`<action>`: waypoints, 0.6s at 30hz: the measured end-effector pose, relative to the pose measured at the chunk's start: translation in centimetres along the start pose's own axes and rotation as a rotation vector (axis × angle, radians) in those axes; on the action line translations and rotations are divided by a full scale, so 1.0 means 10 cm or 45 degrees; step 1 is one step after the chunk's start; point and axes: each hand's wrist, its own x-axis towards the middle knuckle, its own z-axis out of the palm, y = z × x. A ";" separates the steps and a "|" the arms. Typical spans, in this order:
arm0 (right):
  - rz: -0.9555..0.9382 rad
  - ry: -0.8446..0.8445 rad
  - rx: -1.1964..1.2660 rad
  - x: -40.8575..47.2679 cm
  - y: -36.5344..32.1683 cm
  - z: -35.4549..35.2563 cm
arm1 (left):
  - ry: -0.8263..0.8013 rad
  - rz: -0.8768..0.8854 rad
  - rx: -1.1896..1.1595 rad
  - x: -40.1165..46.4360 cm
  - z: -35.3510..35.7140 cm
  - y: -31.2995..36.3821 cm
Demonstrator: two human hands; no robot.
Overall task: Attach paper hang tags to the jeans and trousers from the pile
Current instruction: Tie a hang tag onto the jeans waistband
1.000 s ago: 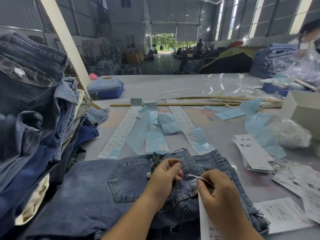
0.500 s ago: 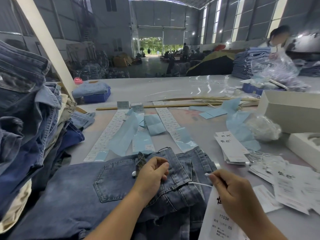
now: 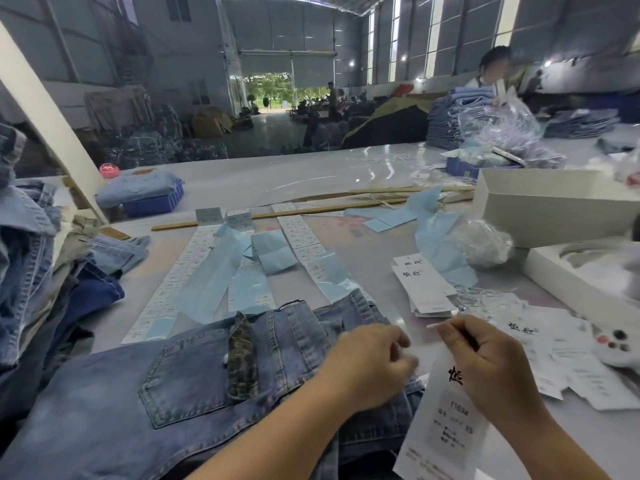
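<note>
1. My right hand (image 3: 491, 368) pinches the thin white string at the top of a long white paper hang tag with black printing (image 3: 450, 410); the tag hangs below the fingers, long axis running down toward me.
2. My left hand (image 3: 367, 365) sits just left of it, over the waistband of the faded blue denim jeans (image 3: 194, 393) spread flat on the pale grey counter (image 3: 346, 178). Its fingers are curled; motion blur hides whether they hold the string's other end, so I cannot tell.
3. The waistband lies directly left of the right fingers, near the left hand, so I judge the left hand the nearer one to thread the loop.
4. A heap of mixed jeans and trousers (image 3: 38, 271) waits at far left, well apart.
</note>
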 end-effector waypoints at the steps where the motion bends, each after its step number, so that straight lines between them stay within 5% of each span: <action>1: 0.014 0.002 0.013 0.01 0.02 -0.02 | -0.096 -0.032 -0.086 0.07 0.06 0.07; 8: 0.111 -0.006 0.108 0.15 0.19 -0.17 | -0.346 -0.106 -0.781 0.54 0.39 0.36; 18: 0.264 -0.047 -0.054 0.53 0.67 -0.36 | -0.476 -0.392 -1.036 0.86 0.63 0.54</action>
